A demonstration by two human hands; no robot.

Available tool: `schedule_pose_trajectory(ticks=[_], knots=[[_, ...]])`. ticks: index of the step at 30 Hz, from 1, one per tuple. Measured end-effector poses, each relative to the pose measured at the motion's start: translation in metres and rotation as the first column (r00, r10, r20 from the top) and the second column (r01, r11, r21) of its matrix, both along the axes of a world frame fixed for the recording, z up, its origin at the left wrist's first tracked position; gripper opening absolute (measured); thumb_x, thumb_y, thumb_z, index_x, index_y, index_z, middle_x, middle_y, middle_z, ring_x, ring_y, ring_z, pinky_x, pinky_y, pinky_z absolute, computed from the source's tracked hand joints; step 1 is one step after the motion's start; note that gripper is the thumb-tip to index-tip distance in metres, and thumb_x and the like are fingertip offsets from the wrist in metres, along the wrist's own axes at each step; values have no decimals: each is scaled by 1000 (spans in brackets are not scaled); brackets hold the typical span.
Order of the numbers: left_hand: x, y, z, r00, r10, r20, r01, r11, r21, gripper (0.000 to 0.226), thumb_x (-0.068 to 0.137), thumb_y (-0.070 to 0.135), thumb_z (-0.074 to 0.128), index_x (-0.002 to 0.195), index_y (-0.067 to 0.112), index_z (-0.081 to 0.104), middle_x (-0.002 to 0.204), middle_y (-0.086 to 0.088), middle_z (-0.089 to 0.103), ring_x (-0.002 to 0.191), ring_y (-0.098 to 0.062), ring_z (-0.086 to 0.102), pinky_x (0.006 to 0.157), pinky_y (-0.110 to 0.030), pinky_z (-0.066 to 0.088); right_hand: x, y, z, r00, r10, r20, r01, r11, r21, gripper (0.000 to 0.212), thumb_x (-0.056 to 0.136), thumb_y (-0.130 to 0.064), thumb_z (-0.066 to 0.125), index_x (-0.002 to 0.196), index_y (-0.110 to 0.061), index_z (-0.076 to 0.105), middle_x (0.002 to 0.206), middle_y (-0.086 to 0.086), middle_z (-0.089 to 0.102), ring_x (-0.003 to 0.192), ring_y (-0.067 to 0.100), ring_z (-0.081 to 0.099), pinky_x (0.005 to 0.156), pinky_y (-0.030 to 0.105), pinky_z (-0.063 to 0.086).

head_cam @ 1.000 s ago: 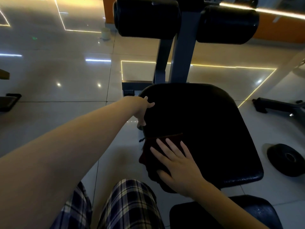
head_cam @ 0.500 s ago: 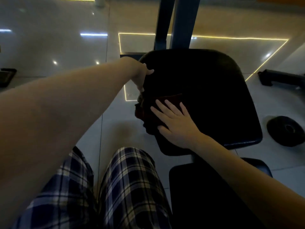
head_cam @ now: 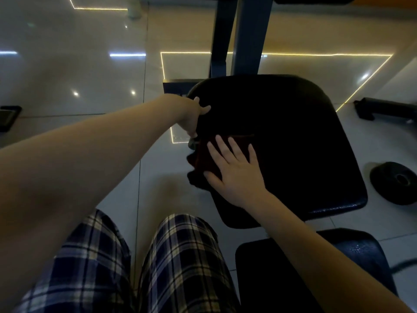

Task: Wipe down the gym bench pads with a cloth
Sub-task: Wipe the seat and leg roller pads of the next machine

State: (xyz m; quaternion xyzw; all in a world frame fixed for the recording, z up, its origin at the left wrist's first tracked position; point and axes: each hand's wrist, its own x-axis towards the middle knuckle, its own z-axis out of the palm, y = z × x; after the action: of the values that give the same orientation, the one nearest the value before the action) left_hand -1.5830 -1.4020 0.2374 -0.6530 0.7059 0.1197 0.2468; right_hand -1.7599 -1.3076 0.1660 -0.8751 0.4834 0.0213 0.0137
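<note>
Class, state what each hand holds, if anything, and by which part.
Left hand grips the seat pad by its left edge. Right hand holds nothing; its flat fingers press the cloth onto the seat pad.

Dim room; pale glossy tile floor (head_cam: 67,82) w/ grey grout lines; thin yellow light lines (head_cam: 316,54) reflect in it as a rough rectangle; short white bars (head_cam: 127,55) + small round spots (head_cam: 75,93) of light too; black weight plate (head_cam: 388,188) flat on floor at right; dark equipment foot (head_cam: 383,109) beyond it; dark object (head_cam: 9,117) cut off at left edge; orange strip (head_cam: 394,0) top right.
</note>
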Motion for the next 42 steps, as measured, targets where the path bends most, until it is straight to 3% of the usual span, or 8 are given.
schedule_pose_trajectory(ticks=[12,16,21,26,29,35,38,42], knots=[[2,1,-2,1000,8,-24,-8,1000,-6,96,90,32,65,152,34,-9,161,-9,-14,145,-35,18,117,-46,22,-4,6,14,999,4,45,-9,994,106,66,97,-55,25,154,-29,5,163,-7,-4,149,16,-5,117,52,-2],[7,2,-2,998,-13,-63,12,1000,-19,93,91,34,63,153,33,-6,161,-10,-13,146,-37,16,117,-47,21,-36,45,12,1000,26,15,-27,995,99,73,86,-57,3,154,-31,11,162,-8,3,150,17,2,117,52,2],[8,-1,-9,997,-35,-64,34,999,-24,94,92,36,61,152,30,-10,160,-13,-16,146,-35,17,117,-44,23,-26,36,-1,1000,-30,0,30,999,36,65,91,-55,23,147,-27,37,155,-3,34,142,22,32,114,54,19],[9,-3,-8,997,-34,-65,34,999,-6,96,91,36,62,152,31,-12,159,-14,-18,146,-36,15,118,-45,23,-1,-3,4,999,-40,8,39,998,57,68,89,-55,-3,154,-33,-1,162,-11,-8,149,14,-9,117,51,-6],[7,0,-5,996,-1,-94,1,1000,-7,94,92,31,62,152,31,-10,160,-12,-16,146,-36,17,117,-46,24,18,-32,6,993,-101,58,98,994,47,59,100,-49,19,154,-33,2,162,-12,-6,148,12,-9,117,51,-7],[4,27,11,974,-62,-220,43,995,-92,107,84,27,73,154,20,-8,161,-11,3,144,-34,23,117,-45,26,35,-74,28,975,-120,186,74,969,234,53,103,-38,25,154,-30,12,162,-9,3,149,12,-2,117,48,-6],[7,42,15,949,-112,-294,65,985,-162,114,74,31,81,155,19,1,160,-8,13,144,-31,25,117,-46,26,32,-73,53,856,-267,442,51,895,442,44,104,-33,26,144,-22,40,151,1,39,143,20,27,119,46,11],[9,57,28,780,-243,-576,-65,885,-462,89,76,29,80,147,14,29,139,-7,50,125,-24,48,99,-33,41,27,-58,99,425,-678,599,-89,628,773,33,102,-35,40,118,-16,62,104,7,68,101,25,64,94,38,49]])
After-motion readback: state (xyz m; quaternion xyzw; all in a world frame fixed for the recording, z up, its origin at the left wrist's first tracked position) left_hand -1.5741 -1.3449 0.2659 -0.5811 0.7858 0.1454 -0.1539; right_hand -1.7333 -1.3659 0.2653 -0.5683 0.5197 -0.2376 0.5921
